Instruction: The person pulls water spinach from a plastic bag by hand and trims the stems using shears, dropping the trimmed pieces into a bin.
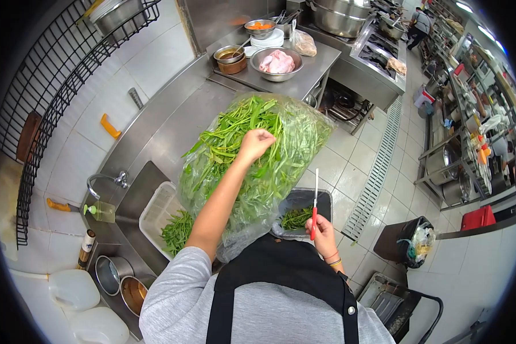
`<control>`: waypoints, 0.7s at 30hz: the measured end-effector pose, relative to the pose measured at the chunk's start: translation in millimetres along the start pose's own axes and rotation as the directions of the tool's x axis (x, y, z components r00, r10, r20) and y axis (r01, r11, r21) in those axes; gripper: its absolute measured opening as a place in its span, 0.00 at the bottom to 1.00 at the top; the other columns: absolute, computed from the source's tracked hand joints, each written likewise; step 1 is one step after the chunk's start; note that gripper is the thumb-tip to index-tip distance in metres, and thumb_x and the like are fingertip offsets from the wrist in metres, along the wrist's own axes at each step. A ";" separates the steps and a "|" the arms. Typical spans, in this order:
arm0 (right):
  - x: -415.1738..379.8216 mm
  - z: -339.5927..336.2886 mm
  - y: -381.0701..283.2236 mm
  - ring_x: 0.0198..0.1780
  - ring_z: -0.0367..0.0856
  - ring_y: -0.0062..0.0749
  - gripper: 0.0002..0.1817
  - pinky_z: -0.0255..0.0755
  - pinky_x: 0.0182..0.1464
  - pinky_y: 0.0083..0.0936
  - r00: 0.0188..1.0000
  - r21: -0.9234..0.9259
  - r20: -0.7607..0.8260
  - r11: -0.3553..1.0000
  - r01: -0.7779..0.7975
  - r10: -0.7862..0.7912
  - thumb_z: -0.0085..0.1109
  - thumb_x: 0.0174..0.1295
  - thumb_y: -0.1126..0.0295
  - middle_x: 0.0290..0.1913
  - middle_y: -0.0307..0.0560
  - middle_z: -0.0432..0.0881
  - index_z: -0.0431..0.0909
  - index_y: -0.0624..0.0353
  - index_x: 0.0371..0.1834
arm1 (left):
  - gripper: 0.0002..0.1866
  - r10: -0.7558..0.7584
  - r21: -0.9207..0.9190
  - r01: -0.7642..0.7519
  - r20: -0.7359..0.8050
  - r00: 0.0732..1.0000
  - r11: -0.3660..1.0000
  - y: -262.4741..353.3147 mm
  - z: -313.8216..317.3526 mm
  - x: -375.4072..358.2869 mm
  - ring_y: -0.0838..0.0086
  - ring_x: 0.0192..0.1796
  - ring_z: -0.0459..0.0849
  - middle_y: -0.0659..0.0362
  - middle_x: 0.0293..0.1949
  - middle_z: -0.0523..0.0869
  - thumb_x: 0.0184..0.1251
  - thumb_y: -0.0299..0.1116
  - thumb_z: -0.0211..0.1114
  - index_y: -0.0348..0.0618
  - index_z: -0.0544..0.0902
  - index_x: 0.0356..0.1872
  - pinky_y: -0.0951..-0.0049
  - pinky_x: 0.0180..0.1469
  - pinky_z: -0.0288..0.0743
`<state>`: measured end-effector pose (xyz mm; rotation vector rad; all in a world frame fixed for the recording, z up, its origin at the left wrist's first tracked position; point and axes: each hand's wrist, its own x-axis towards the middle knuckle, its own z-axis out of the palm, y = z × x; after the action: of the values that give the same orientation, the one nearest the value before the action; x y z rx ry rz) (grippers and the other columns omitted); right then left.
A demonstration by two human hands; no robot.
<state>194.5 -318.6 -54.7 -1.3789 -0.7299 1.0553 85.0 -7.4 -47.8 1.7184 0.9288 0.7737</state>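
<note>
A large clear plastic bag (307, 123) full of leafy green vegetables (252, 117) lies open in front of me on the steel counter. My left hand (257, 143) is over the greens with its fingers curled together; whatever they pinch is too small to make out. Off to the right, my right hand (322, 232) grips a red-handled knife (315, 212), its thin blade pointing up and away from me. Cut greens (179, 229) sit in a white plastic basin (155, 215) in the sink. Below the knife, a dark bin (324, 200) holds green stems (297, 218).
Ahead on the counter are a steel bowl of raw meat (277, 62), a sauce pot (230, 55) and stacked plates (268, 40). A faucet (112, 180) and soap bottle (102, 211) stand at left. A trash bin (398, 241) and floor drain (378, 166) are right. Another person (421, 26) stands far off.
</note>
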 end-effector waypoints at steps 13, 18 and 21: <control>12.0 16.4 -44.5 0.29 0.68 0.15 0.15 0.64 0.34 0.14 0.883 0.179 0.469 0.981 -0.075 -0.018 0.51 0.65 0.60 0.29 0.35 0.72 0.72 0.61 0.31 | 0.05 0.028 -0.099 -0.005 0.234 0.972 0.995 91.8 -24.0 -90.5 0.87 0.29 0.76 0.67 0.28 0.81 0.59 0.29 0.63 0.38 0.81 0.34 0.83 0.33 0.70; 9.3 14.6 -48.2 0.29 0.69 0.17 0.16 0.63 0.32 0.13 0.945 0.188 0.326 0.979 -0.077 0.012 0.49 0.66 0.58 0.28 0.37 0.72 0.72 0.60 0.29 | 0.05 0.164 -0.021 -0.165 0.265 0.950 0.986 107.4 -1.1 -104.2 0.84 0.29 0.77 0.64 0.26 0.82 0.57 0.29 0.65 0.39 0.82 0.31 0.82 0.33 0.71; 5.3 9.5 -39.7 0.27 0.70 0.17 0.17 0.62 0.30 0.13 0.969 0.226 0.246 0.972 -0.065 0.007 0.49 0.66 0.58 0.27 0.37 0.72 0.72 0.60 0.27 | 0.05 0.181 -0.030 -0.182 0.360 0.915 0.983 104.7 17.2 -109.4 0.82 0.29 0.78 0.62 0.27 0.82 0.57 0.29 0.64 0.38 0.82 0.31 0.81 0.34 0.72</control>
<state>194.4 -305.4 -15.7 -1.0761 -0.7343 1.3117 68.2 -131.8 38.6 1.8885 0.5238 0.5445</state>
